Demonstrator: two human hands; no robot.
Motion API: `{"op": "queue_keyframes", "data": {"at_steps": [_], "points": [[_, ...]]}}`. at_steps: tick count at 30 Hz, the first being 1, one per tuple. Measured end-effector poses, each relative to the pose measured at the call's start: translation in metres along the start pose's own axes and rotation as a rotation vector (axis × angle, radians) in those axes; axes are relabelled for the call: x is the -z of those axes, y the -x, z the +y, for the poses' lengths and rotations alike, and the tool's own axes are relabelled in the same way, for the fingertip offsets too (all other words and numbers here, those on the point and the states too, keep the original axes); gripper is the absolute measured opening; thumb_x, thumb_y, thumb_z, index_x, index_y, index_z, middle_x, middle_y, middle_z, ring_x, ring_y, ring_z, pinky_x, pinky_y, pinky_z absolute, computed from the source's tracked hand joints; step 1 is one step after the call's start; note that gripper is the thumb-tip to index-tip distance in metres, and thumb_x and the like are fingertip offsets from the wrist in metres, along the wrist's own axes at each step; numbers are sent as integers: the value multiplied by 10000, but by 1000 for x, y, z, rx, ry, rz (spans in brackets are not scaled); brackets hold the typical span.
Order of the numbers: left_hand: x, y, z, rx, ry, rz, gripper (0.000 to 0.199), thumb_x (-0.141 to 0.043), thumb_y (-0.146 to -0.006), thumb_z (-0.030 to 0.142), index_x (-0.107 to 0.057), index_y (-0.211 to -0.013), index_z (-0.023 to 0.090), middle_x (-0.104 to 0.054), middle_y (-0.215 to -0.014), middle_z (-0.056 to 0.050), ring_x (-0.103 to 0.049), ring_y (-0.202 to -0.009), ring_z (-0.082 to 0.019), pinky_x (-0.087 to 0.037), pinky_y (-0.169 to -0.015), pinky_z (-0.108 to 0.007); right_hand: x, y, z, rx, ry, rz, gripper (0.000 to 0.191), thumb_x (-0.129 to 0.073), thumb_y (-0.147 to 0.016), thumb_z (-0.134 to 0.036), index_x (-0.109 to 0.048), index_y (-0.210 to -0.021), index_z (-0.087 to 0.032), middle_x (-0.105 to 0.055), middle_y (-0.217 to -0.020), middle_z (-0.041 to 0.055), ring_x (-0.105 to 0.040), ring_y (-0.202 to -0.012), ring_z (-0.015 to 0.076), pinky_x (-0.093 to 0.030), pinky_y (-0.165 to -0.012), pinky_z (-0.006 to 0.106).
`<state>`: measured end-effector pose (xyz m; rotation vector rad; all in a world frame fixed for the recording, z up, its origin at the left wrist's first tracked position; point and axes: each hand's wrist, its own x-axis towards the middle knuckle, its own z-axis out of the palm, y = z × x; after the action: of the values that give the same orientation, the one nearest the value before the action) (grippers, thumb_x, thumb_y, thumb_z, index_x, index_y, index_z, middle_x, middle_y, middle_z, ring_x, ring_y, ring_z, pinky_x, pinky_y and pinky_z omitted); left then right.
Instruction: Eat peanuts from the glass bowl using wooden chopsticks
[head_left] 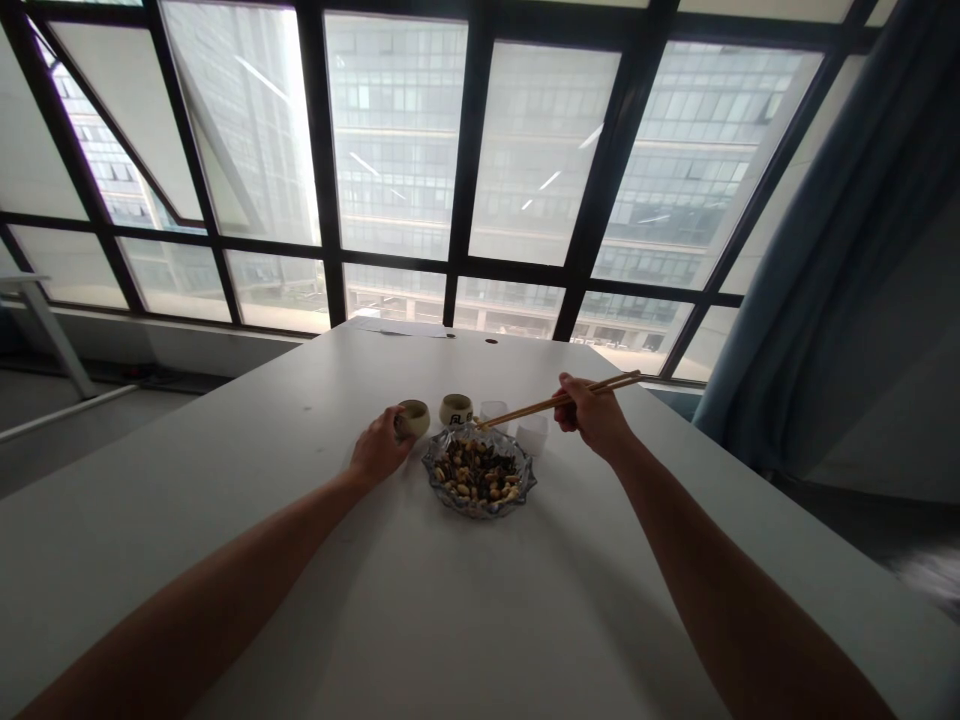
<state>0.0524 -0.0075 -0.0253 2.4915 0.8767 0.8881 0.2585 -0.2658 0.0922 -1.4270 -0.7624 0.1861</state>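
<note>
My left hand (381,445) is closed around the side of a small beige ceramic cup (415,420), left of the glass bowl. In my right hand (587,412) is a pair of wooden chopsticks (536,406), slanting down to the left. Their tips are over the far rim of the scalloped glass bowl (480,510); something small and pale seems to be at the tips, too small to name. Mixed nuts and dark seeds (480,470) fill the bowl. A second beige cup (456,409) with dark characters stands behind it.
Two small translucent cups, a far one (493,411) and a near one (532,434), stand behind the bowl at right. White paper (405,328) lies at the far end of the white table (465,620). Windows rise beyond; a blue curtain (795,250) hangs at right.
</note>
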Motion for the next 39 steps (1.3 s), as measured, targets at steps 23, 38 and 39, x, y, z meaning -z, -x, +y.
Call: {"op": "queue_keyframes", "data": {"at_steps": [23, 38, 39], "points": [[2, 0, 3, -2, -28, -17, 531, -663, -835, 313, -481, -1321, 197, -676, -1267, -149, -657, -1155, -298, -516, -928, -393, 19, -14, 25, -198, -145, 111, 304, -691, -856, -360, -562, -651, -176, -537, -424, 4, -472, -353, 100, -364, -301, 189], [1, 0, 2, -3, -36, -13, 532, -661, -833, 321, -484, -1322, 208, -683, -1258, -145, -659, -1153, -303, -519, -923, -401, 58, -16, 61, -452, -213, 14, 319, -631, -921, -265, -530, -632, -176, -491, -445, -12, -414, -345, 75, -345, -298, 159], [1, 0, 2, -3, -36, -14, 530, -659, -836, 323, -484, -1322, 207, -684, -1257, -146, -660, -1151, -304, -519, -922, -402, 59, -14, 62, -463, -220, 11, 329, -602, -940, -253, -527, -630, -173, -488, -446, -14, -401, -340, 68, -343, -303, 154]]}}
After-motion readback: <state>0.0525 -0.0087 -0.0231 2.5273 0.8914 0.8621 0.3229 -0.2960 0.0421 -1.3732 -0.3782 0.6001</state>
